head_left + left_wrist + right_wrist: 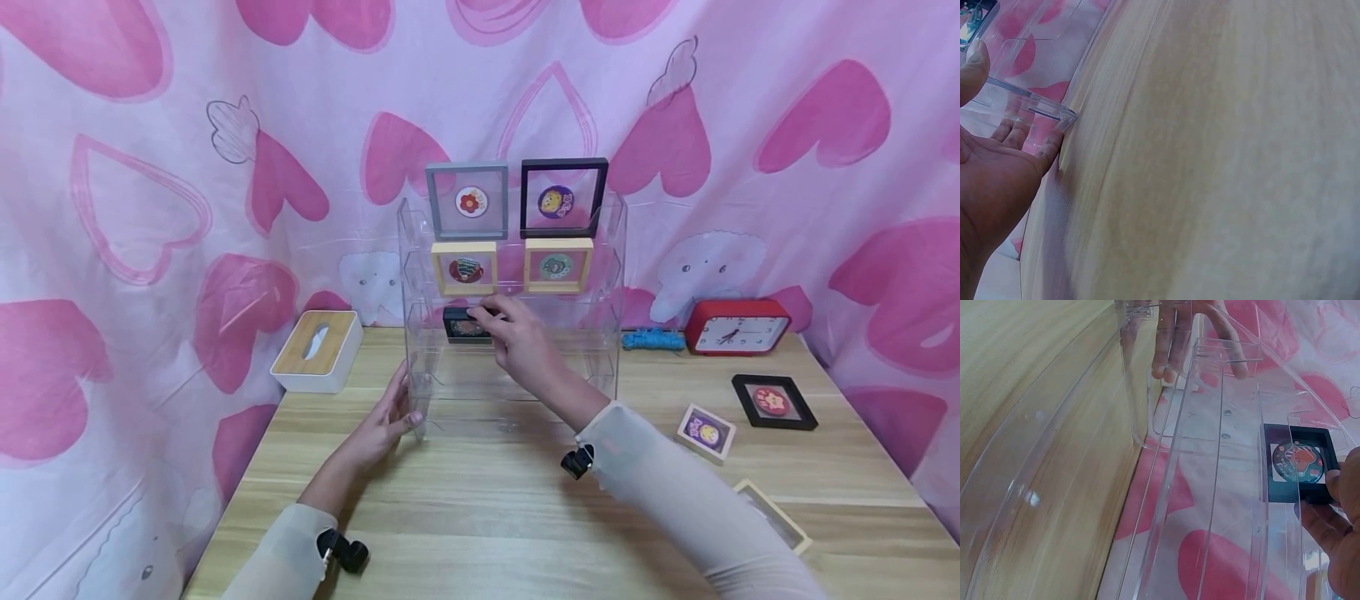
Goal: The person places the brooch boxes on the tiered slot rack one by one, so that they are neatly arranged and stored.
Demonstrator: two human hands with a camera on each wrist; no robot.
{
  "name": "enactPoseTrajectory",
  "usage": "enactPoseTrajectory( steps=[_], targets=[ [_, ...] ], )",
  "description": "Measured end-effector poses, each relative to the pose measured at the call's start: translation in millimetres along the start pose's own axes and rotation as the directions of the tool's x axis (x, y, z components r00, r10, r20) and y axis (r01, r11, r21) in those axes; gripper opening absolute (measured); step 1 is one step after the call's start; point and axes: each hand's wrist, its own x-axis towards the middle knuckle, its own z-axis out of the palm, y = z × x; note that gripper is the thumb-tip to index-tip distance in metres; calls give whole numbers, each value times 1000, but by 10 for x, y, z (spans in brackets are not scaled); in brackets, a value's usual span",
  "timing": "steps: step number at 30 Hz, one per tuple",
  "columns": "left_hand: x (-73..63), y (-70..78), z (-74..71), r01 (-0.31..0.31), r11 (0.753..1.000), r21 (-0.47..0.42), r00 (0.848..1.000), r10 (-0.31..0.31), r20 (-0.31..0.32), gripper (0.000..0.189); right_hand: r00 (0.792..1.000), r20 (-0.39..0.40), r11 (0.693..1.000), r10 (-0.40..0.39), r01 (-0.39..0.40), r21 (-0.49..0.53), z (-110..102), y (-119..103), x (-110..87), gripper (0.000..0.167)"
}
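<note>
A clear stepped display rack stands on the wooden table. My right hand pinches a small black picture frame by its right edge, at a tier below the two cream frames. Its round dark badge shows in the right wrist view. My left hand holds the rack's lower left side, with the thumb in front and other fingers seen through the clear plastic in the left wrist view. Higher up on the rack are a grey frame, a black frame, a left cream frame and a right cream frame.
On the right lie a black frame, a small pale frame and a cream frame partly under the right sleeve. Behind them are a red clock and a blue cord bundle. A tissue box stands at left.
</note>
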Motion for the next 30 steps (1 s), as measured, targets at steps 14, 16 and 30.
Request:
enactPoseTrajectory(
  steps=[14, 16, 30],
  targets=[
    [6, -3, -6, 10, 1000, -2, 1000, -10, 7, 97, 1000, -8, 1000, 2, -2, -13, 0, -9, -3, 45],
    [7, -8, -7, 8, 1000, -5, 1000, -8, 8, 97, 1000, -15, 1000, -5, 5, -13, 6, -8, -5, 45],
    [2, -2, -5, -4, 1000, 9, 1000, 4, -1, 97, 1000, -16, 1000, -9, 9, 1, 29, -16, -6, 48]
  ],
)
